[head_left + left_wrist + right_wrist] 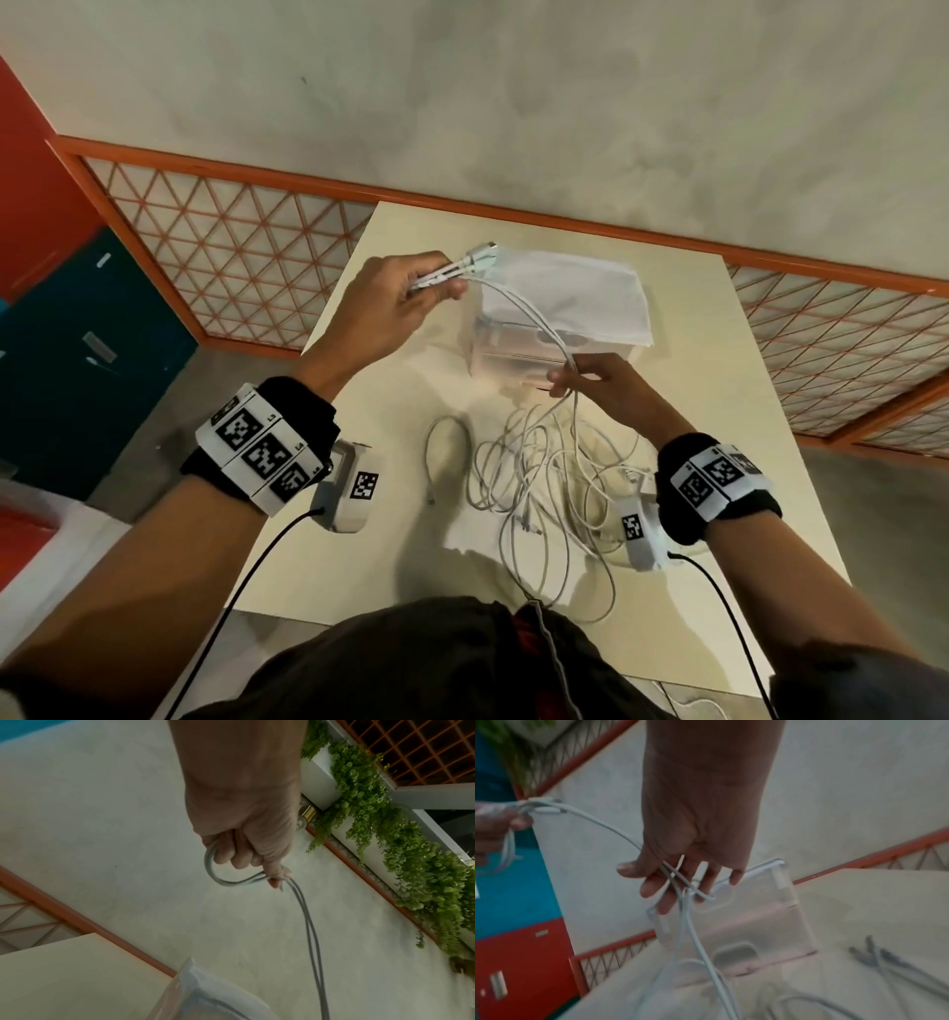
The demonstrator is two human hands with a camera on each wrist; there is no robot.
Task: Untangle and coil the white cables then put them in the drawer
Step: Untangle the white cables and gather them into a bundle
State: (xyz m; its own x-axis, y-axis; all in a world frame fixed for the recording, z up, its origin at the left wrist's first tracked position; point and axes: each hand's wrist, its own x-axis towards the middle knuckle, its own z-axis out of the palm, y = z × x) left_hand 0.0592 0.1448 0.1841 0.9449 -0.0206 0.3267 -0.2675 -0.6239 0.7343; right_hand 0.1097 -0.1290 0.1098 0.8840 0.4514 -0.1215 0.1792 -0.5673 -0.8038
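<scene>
Your left hand (382, 303) is raised above the far-left part of the tabletop (739, 390), its fingers curled tight round a short folded bunch of white cables (534, 462). In the left wrist view a small loop sticks out below the curled fingers (232, 855), and two strands drop away from the thumb side. The plug ends (480, 255) poke out past your knuckles, toward the clear plastic drawer unit (560, 318) that stands on the far part of the tabletop.

From that fist the strands arc rightward and down, crossing in front of the drawer unit, to your right hand (598, 383). It is held lower and nearer to you, just in front of the drawer unit's face. Its fingers are only loosely bent, and the strands pass between the thumb and the fingers (654, 888), so the hold is a light pinch.

Below your right hand the cables fall to the tabletop and spread into a loose tangled pile between your two wrists, closer to the right one. One short cable (436, 452) lies by itself just left of the pile. A few loops trail over the near edge of the tabletop toward your body.
</scene>
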